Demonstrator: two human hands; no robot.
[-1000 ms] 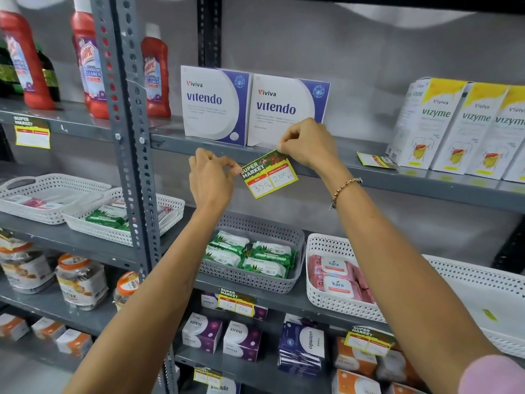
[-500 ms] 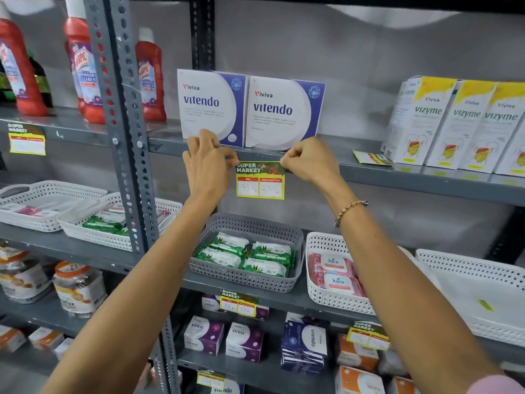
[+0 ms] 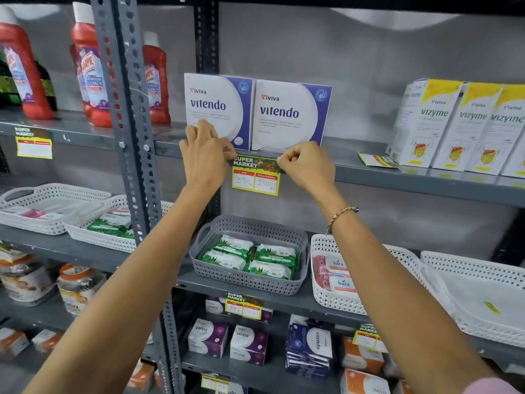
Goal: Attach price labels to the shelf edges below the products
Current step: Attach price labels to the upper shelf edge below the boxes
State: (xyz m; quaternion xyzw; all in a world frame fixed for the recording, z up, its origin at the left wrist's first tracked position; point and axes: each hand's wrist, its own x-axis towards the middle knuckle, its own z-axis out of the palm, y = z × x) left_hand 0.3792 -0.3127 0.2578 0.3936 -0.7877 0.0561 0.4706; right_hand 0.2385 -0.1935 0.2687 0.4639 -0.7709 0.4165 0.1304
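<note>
Below the two white-and-purple Vitendo boxes [image 3: 255, 112], left hand [image 3: 206, 159] and right hand [image 3: 308, 164] pinch the yellow-green paper price label's [image 3: 255, 176] top corners against the grey metal shelf edge [image 3: 397, 177].

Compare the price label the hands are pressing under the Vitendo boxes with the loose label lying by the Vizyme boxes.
The price label hangs upright against the shelf edge, pinched at its top corners by the left hand and right hand; the loose label lies flat on the shelf top, untouched. The held one shows handwritten 350 and 200; the loose one's boxes cannot be read. Both share the green, red and yellow supermarket design.
</note>
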